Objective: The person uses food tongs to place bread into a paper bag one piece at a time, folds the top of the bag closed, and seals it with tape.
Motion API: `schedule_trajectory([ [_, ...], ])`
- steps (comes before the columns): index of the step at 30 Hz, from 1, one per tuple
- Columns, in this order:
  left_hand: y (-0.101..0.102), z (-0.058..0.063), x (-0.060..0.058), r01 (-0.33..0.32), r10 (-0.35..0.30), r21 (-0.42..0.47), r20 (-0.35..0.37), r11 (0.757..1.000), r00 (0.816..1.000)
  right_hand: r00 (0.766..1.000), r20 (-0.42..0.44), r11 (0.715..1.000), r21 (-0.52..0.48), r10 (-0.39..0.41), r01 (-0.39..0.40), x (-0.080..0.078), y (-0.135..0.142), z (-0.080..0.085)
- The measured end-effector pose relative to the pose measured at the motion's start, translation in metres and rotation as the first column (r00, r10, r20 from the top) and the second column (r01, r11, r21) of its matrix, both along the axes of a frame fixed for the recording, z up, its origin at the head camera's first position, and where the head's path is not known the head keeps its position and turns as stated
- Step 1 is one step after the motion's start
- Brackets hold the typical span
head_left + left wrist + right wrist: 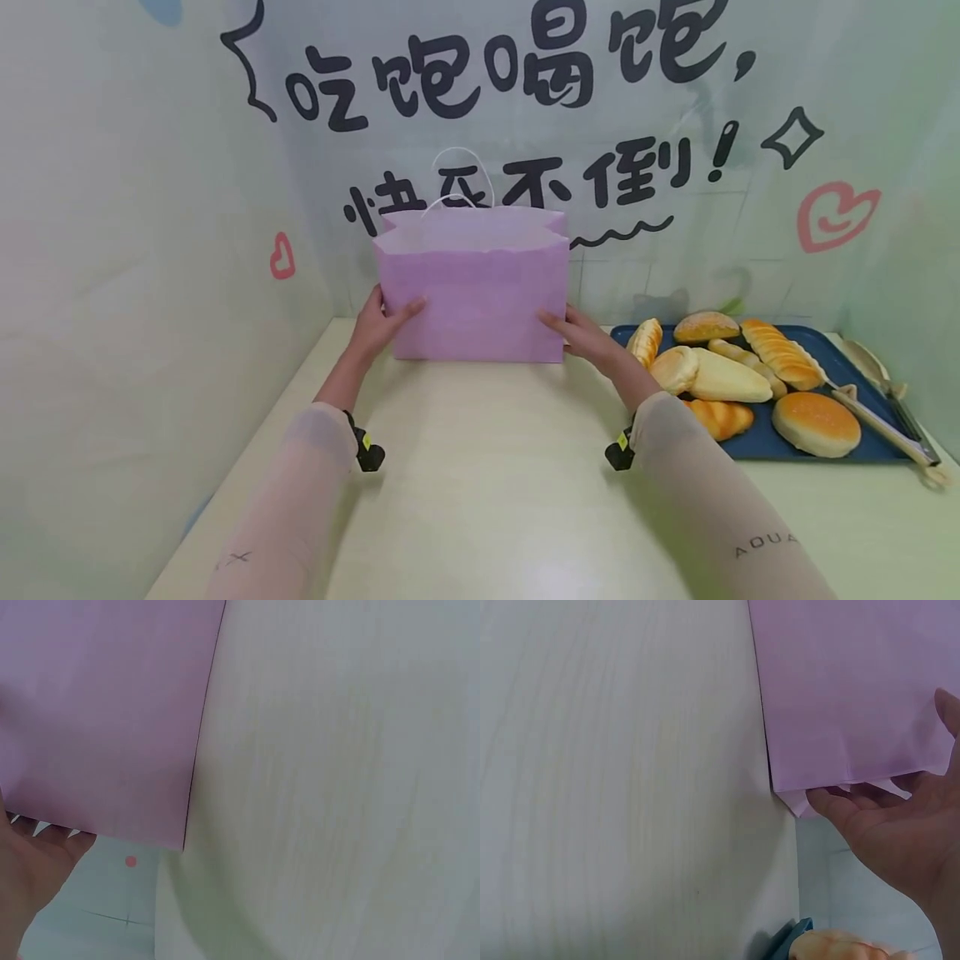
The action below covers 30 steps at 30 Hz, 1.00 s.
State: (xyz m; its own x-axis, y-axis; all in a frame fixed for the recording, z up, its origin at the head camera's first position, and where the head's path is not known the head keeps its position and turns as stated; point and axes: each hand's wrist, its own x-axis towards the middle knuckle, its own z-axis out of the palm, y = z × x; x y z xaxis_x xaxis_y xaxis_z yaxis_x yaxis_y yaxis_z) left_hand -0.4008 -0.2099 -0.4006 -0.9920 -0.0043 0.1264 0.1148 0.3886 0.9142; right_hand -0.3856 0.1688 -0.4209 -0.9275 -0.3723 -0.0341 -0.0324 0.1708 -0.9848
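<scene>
A lilac paper bag (pixel 472 304) stands upright, mouth up, at the far side of the table, with thin white handles (pixel 452 195) rising from its top. My left hand (pixel 377 327) grips its left side, thumb on the front face. On the opposite side my right hand (pixel 591 340) holds it the same way, thumb in front. In the right wrist view the fingers of the right hand (pixel 896 836) bend around the side fold of the bag (pixel 840 690). The left wrist view shows the left hand (pixel 34 874) at the bag's side edge, its fingers partly hidden.
To the right, a blue tray (pixel 810 450) carries several breads, including a round bun (pixel 816 425) and a long pale roll (pixel 727 377). Tongs (pixel 888 425) lie across its right side. A lettered wall (pixel 600 283) stands close behind the bag; another wall (pixel 150 333) borders the left.
</scene>
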Motion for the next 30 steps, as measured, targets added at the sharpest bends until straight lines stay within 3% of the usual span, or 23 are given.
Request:
schedule_trajectory([
  [3,0.003,-0.004,0.008,-0.012,0.012,-0.011,-0.013,1.0,1.0,1.0,-0.001,1.0,0.01,0.009,-0.008,0.004,0.006,0.0],
  [8,0.004,-0.007,0.032,-0.017,0.016,-0.058,-0.023,0.998,1.0,0.999,0.004,0.998,0.038,0.046,-0.046,0.02,0.01,0.0],
  [15,0.006,-0.01,0.075,0.04,-0.047,-0.116,-0.064,0.992,0.997,0.993,-0.013,0.989,0.083,0.12,-0.119,0.06,0.027,0.003],
  [24,0.013,-0.012,0.137,0.125,-0.133,-0.078,-0.113,0.989,0.985,0.975,-0.048,0.972,0.102,0.215,-0.21,0.11,0.052,-0.004],
  [30,0.024,-0.011,0.166,0.111,-0.121,-0.069,-0.158,0.991,0.98,0.961,-0.092,0.964,0.082,0.26,-0.253,0.139,0.065,-0.003],
])
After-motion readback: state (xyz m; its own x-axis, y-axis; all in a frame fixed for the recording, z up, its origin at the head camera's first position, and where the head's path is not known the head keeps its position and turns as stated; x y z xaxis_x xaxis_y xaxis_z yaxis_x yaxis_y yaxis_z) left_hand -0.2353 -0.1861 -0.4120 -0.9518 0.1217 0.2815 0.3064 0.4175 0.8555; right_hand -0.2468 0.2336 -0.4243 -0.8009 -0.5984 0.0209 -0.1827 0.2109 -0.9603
